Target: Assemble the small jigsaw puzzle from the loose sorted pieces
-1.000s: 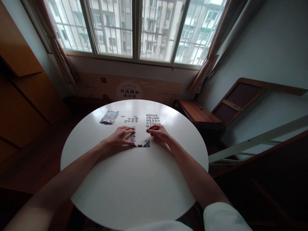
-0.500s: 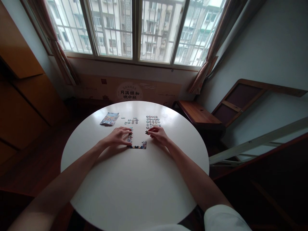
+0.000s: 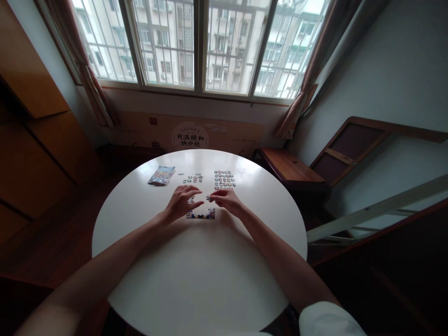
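A round white table [image 3: 196, 280] carries a partly joined jigsaw strip [image 3: 202, 215] near its middle. My right hand [image 3: 227, 200] pinches a small dark puzzle piece [image 3: 208, 198] just above that strip. My left hand [image 3: 184, 201] hovers beside it with its fingers spread and nothing in them, fingertips close to the right hand's piece. Loose puzzle pieces [image 3: 224, 178] lie in a cluster beyond the hands, with a smaller scatter [image 3: 193, 178] to their left.
A colourful printed packet [image 3: 161, 175] lies at the table's far left. A wooden bench [image 3: 289, 170] and a leaning wooden frame [image 3: 353, 144] stand to the right. Barred windows and a cardboard panel with printed characters [image 3: 190, 138] are behind the table.
My left hand lifted off the joined strip and opened toward the right hand. My right hand carried its piece a little left, toward the left hand's fingertips. The camera shifted slightly.
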A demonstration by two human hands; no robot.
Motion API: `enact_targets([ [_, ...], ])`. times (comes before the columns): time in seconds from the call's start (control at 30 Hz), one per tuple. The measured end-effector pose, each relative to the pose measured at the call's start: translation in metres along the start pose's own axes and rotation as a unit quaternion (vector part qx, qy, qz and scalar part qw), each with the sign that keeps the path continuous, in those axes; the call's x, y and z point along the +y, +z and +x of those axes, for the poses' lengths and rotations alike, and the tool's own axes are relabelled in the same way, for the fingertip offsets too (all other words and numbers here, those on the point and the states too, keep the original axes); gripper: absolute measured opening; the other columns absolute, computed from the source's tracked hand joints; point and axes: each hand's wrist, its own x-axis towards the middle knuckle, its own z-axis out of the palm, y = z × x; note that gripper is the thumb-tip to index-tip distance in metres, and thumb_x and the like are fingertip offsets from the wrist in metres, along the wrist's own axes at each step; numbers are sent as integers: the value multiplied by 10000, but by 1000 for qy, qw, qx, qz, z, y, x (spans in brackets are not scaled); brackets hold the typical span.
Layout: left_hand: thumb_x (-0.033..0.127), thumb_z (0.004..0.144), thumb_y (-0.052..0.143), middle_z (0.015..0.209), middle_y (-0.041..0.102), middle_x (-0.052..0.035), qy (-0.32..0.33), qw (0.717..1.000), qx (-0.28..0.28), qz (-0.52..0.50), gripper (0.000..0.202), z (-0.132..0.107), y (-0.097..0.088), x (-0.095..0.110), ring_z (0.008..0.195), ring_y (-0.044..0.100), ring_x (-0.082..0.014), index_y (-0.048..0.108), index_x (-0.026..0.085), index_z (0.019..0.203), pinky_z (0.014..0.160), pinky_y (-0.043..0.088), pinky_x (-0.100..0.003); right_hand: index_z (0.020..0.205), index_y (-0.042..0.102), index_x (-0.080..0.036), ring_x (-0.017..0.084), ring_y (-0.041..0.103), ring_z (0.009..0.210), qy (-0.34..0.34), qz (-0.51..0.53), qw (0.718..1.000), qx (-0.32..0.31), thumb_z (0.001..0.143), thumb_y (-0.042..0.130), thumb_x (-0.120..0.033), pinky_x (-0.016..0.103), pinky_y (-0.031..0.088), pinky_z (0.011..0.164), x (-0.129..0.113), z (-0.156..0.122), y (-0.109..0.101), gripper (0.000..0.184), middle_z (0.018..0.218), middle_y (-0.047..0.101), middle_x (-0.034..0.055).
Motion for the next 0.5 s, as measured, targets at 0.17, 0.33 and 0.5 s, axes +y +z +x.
enact_targets([
  [0.17, 438, 776, 672, 981, 670, -80, -9, 994, 0, -110, 330, 1, 1, 4, 888, 634, -211, 687, 195, 1000, 792, 497, -353, 833, 694, -123, 51, 383, 449, 6, -11, 1000, 11, 576, 806, -367, 214, 269, 438, 2, 0, 4, 372, 640, 683, 67],
  [0.33, 390, 798, 660, 918, 667, -79, -15, 985, -3, -173, 255, 1, 2, 6, 806, 640, -185, 702, 184, 942, 732, 516, -322, 851, 684, -132, 62, 435, 457, -11, -26, 1000, 0, 593, 798, -388, 207, 281, 437, 1, -3, 9, 381, 653, 685, 59],
  [0.5, 347, 810, 650, 892, 662, -76, -11, 979, -16, -203, 207, 0, 3, 5, 790, 635, -174, 706, 184, 926, 713, 519, -311, 856, 686, -141, 113, 570, 549, -29, -20, 999, -12, 603, 790, -397, 218, 383, 488, 8, -3, 12, 374, 693, 693, 61],
])
